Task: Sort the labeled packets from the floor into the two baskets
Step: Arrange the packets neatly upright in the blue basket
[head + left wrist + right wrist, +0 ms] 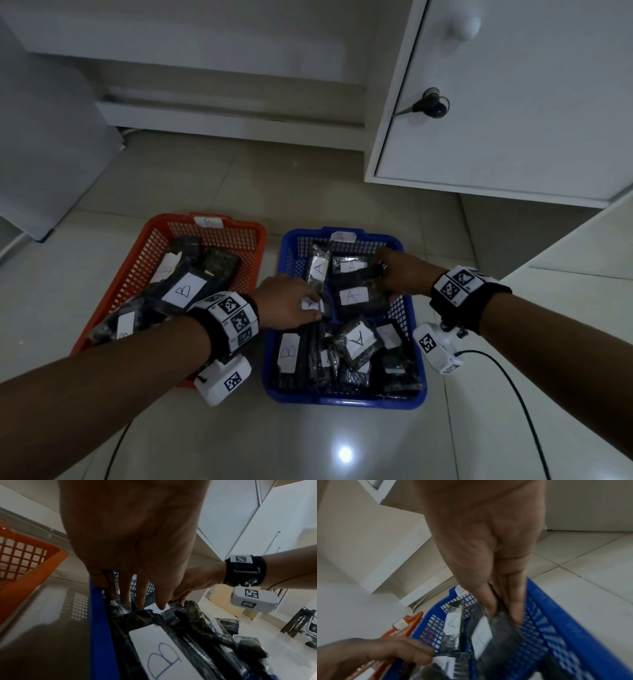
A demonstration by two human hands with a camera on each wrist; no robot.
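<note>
The blue basket (344, 399) sits on the tiled floor (308, 445) and serves as the landmark here. At its near end lie dark packets, among them one whose white label reads B (287, 353) by the near left corner and, just right of it, one labeled A (358, 341). Over the basket's left rim reaches the left hand (287, 303), its fingers (125, 595) straight and slightly spread, their tips touching a packet with a white label (313, 305) in the middle of the basket. Farther in, the right hand (399, 274) pinches a dark packet (501, 627) between thumb and fingers (515, 608) near the basket's right wall; whether the packet is lifted clear of those beneath cannot be told. Below and beside that hand rest two more packets labeled A (352, 295), and another A packet (319, 270) leans toward the far left side. Left of the blue basket, close beside it, stands the orange basket (239, 224), holding dark packets, the top one labeled B (185, 290). Beyond both baskets stands a white cabinet (513, 102) with a key (428, 102) in its door.
</note>
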